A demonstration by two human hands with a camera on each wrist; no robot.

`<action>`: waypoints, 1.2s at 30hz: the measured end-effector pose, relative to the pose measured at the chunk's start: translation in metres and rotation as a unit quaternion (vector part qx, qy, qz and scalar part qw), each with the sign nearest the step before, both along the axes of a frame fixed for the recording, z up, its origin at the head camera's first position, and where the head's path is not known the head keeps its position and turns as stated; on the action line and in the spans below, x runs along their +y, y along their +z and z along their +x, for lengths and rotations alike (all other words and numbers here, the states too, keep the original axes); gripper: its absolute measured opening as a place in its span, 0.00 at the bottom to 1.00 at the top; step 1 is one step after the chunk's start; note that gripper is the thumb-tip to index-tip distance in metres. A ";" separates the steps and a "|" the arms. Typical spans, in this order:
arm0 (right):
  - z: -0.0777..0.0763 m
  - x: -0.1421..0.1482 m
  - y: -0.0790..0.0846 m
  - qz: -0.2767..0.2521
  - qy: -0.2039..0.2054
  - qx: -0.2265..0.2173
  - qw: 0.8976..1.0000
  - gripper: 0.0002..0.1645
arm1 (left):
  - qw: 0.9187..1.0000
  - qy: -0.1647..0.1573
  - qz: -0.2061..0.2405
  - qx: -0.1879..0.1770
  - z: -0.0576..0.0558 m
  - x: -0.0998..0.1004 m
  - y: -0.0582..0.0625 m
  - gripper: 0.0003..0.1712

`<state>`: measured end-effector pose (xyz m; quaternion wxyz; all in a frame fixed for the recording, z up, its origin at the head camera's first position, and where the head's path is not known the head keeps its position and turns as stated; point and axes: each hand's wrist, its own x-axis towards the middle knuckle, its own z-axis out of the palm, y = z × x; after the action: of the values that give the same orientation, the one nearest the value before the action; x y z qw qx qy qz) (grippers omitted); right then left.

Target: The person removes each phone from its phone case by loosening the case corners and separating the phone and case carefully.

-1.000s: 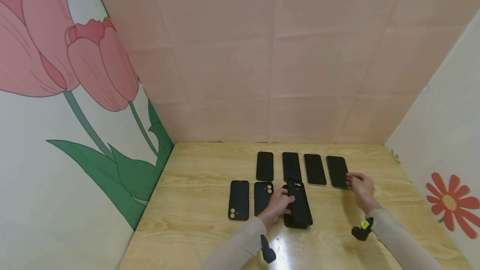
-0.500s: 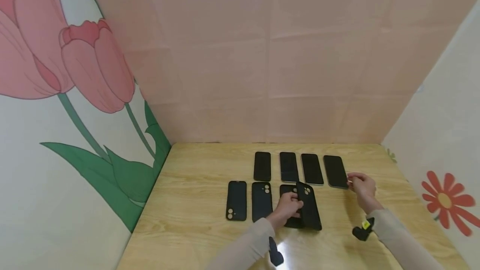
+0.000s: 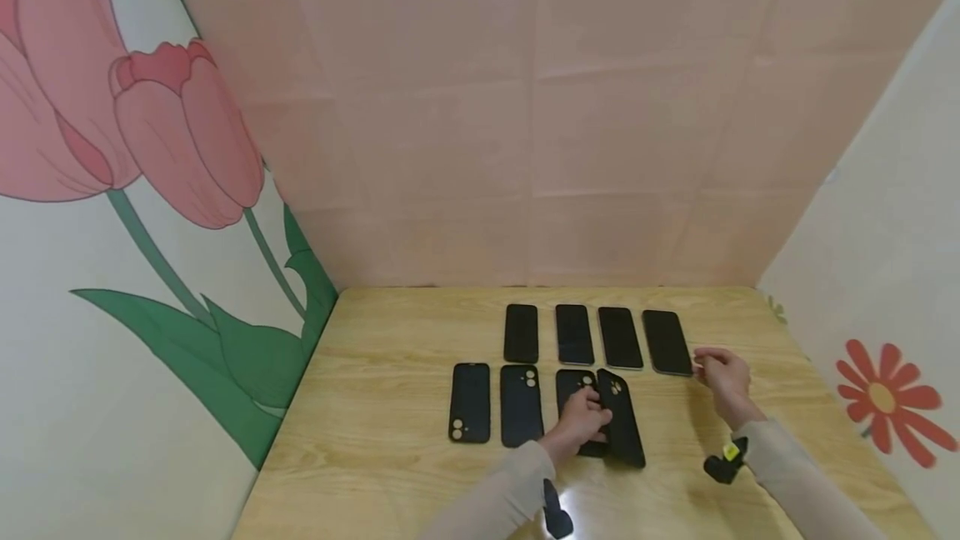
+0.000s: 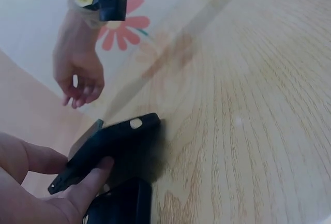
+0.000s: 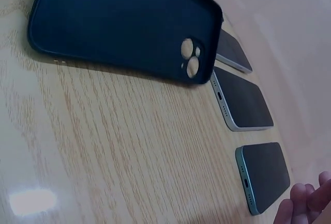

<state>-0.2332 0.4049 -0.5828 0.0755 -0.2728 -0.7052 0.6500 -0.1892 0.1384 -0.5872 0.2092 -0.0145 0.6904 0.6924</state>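
My left hand [image 3: 579,423] pinches a black phone case [image 3: 622,427] by its left long edge, thumb on one side and fingers on the other. The case stands tilted over the wood table, camera cutouts at its far end; its hollow inside faces the right wrist view. Under the left hand another phone case [image 3: 567,394] lies flat, partly covered. My right hand [image 3: 723,377] hovers with loosely bent fingers and nothing in them, close beside the lower right edge of the rightmost phone [image 3: 666,342], which has a greenish frame in the right wrist view.
Three more dark phones, the leftmost phone [image 3: 521,333] among them, lie in a row behind the cases. Two flat phone cases, one nearer [image 3: 521,405] and one farther left [image 3: 469,402], lie left of my left hand. A pink wall [image 3: 450,148] closes the table's back.
My left hand has moved right with the phone case, drawing it off the flat case beneath and tipping it onto its side. The right hand stays by the rightmost phone.
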 end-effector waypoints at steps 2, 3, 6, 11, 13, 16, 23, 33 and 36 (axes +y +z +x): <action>0.000 0.000 -0.001 0.001 -0.003 0.002 1.000 0.13 | 1.000 0.005 -0.004 0.004 0.001 0.002 0.000 0.20; 0.001 0.000 -0.001 0.003 -0.005 0.002 1.000 0.13 | 1.000 0.008 -0.007 0.007 0.002 0.002 0.000 0.19; 0.002 0.001 0.000 0.005 -0.007 0.003 1.000 0.13 | 1.000 0.007 -0.023 0.013 0.002 0.004 0.001 0.16; 0.005 0.000 0.000 0.004 -0.007 0.003 1.000 0.13 | 0.999 -0.018 -0.043 0.000 0.003 0.005 0.005 0.14; 0.004 0.000 0.000 0.004 -0.008 0.003 1.000 0.13 | 0.999 -0.025 -0.039 -0.012 0.003 0.006 0.007 0.14; 0.004 -0.001 0.000 0.004 -0.004 0.006 1.000 0.13 | 0.999 -0.032 -0.036 -0.022 0.005 0.007 0.009 0.15; 0.003 -0.004 0.000 0.014 0.000 -0.007 1.000 0.15 | 0.996 -0.072 -0.060 -0.003 0.008 0.006 0.015 0.17; 0.006 -0.006 0.002 0.012 0.005 -0.004 1.000 0.12 | 0.991 -0.084 -0.099 0.019 0.008 0.011 0.016 0.17; 0.007 -0.006 0.001 0.011 0.007 0.000 1.000 0.11 | 0.992 -0.082 -0.096 0.017 0.009 0.012 0.015 0.17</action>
<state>-0.2257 0.3990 -0.5815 0.0744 -0.2672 -0.7143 0.6425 -0.1806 0.1499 -0.5717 0.2509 0.0343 0.7562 0.6034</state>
